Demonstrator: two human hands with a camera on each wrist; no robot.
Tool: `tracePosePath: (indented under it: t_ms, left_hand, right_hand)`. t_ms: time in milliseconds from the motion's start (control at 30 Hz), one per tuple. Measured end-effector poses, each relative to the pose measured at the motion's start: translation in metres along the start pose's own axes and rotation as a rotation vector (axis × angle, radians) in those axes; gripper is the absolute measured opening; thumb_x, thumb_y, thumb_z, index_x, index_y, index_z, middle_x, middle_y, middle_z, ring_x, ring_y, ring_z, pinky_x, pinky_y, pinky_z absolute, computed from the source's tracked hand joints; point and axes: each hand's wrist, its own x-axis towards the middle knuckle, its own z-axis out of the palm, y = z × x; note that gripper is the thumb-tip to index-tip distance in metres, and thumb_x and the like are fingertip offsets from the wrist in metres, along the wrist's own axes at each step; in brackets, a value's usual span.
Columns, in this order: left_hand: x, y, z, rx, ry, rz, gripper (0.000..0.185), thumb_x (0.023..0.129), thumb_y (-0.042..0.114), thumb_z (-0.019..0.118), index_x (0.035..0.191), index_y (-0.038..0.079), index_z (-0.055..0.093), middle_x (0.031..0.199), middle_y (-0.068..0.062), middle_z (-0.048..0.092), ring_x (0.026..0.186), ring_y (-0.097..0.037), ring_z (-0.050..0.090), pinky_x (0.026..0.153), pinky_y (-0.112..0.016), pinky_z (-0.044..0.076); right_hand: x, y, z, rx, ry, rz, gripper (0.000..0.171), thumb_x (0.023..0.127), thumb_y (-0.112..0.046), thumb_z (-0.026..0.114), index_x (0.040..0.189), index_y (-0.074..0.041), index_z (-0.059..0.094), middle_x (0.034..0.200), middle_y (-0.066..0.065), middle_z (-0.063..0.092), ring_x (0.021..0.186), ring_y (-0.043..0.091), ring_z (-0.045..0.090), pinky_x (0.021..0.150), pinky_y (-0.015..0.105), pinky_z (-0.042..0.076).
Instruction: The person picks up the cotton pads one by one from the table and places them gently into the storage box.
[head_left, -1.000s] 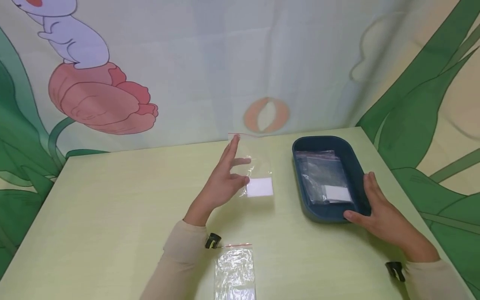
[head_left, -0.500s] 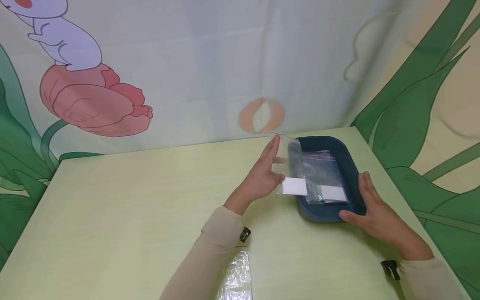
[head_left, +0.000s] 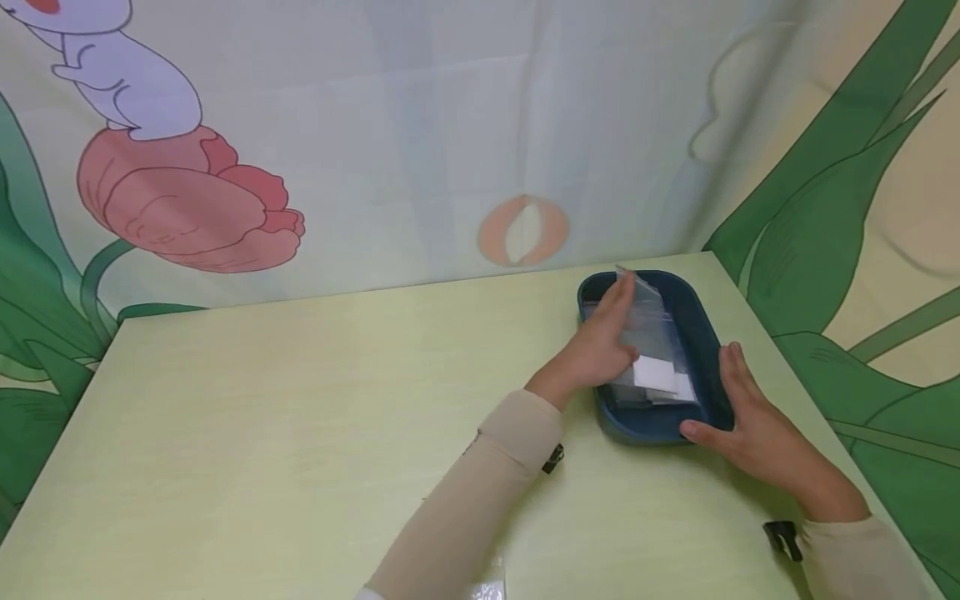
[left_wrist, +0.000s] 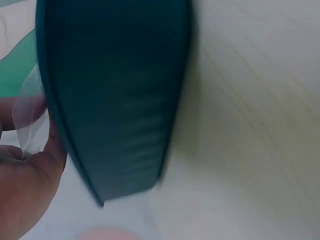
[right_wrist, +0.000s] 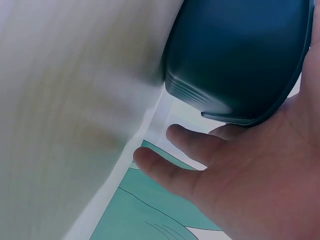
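Observation:
In the head view my left hand (head_left: 592,354) is over the left side of a dark blue tray (head_left: 699,354). It pinches a clear zip-lock bag (head_left: 654,373) with a white label at its lower end. Below this bag, other zip-lock bags (head_left: 684,389) with white labels lie in the tray, partly covered. The left wrist view shows the thumb and fingers on the clear plastic (left_wrist: 31,120) beside the tray's rim. My right hand (head_left: 772,442) rests against the tray's near right corner, thumb on the near rim and fingers fairly straight along the right side.
Another clear bag (head_left: 491,587) lies on the pale table (head_left: 300,417) at the bottom edge, mostly hidden by the left sleeve (head_left: 468,483). A printed curtain (head_left: 420,150) hangs behind the table. The table's right edge runs close beside the tray.
My left hand has carried the pinched bag rightward from above the table to over the tray and its bags. The right hand has stayed at the tray's corner.

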Motion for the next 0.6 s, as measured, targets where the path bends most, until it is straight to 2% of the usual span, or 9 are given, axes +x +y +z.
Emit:
tracePosePath:
  t_ms: [267,333,467,500,533,600]
  left_hand:
    - [0.020,0.004,0.024,0.058,-0.024,-0.103,0.097,0.089,-0.009,0.064,0.163,0.011,0.003,0.169,0.000,0.001,0.122,-0.014,0.055,0.064,-0.019,0.041]
    - [0.023,0.005,0.029,0.107,-0.041,-0.127,0.096,0.089,-0.008,0.063,0.163,0.010,0.003,0.169,-0.001,0.000,0.112,-0.016,0.059,0.059,-0.021,0.039]
    - [0.028,0.006,0.036,0.271,-0.072,-0.169,0.094,0.091,-0.002,0.063,0.162,0.006,0.003,0.169,-0.008,0.000,0.113,-0.017,0.059,0.057,-0.022,0.037]
    - [0.028,0.006,0.038,0.305,-0.076,-0.175,0.094,0.091,-0.001,0.064,0.162,0.005,0.003,0.169,-0.010,0.000,0.105,-0.018,0.062,0.057,-0.022,0.038]
    - [0.029,0.006,0.039,0.335,-0.074,-0.178,0.094,0.091,0.001,0.065,0.162,0.004,0.003,0.168,-0.012,0.001,0.105,-0.016,0.061,0.058,-0.021,0.038]
    - [0.029,0.007,0.041,0.356,-0.069,-0.191,0.095,0.091,0.002,0.066,0.162,0.005,0.003,0.168,-0.013,0.001,0.093,-0.014,0.062,0.057,-0.022,0.039]
  right_hand:
    - [-0.001,0.003,0.000,0.017,0.000,-0.017,0.115,0.094,-0.043,0.071,0.158,-0.009,-0.018,0.162,0.007,-0.029,0.147,0.053,-0.002,0.103,0.077,0.018]
    - [-0.001,0.003,0.000,0.017,0.002,-0.017,0.115,0.094,-0.043,0.071,0.158,-0.010,-0.019,0.162,0.007,-0.029,0.146,0.053,-0.002,0.103,0.077,0.018]
    - [-0.001,0.003,0.000,0.019,0.003,-0.018,0.115,0.094,-0.043,0.071,0.158,-0.010,-0.019,0.162,0.007,-0.029,0.147,0.052,-0.003,0.103,0.077,0.018]
    - [-0.001,0.003,0.000,0.020,0.003,-0.019,0.115,0.094,-0.043,0.071,0.158,-0.010,-0.019,0.162,0.007,-0.028,0.147,0.052,-0.003,0.103,0.077,0.018]
    - [-0.001,0.003,0.000,0.021,0.004,-0.020,0.115,0.094,-0.043,0.071,0.158,-0.010,-0.019,0.162,0.008,-0.028,0.147,0.052,-0.003,0.103,0.077,0.018]
    - [-0.001,0.003,0.000,0.021,0.006,-0.021,0.115,0.094,-0.043,0.071,0.158,-0.009,-0.018,0.162,0.008,-0.028,0.147,0.052,-0.003,0.103,0.077,0.018]
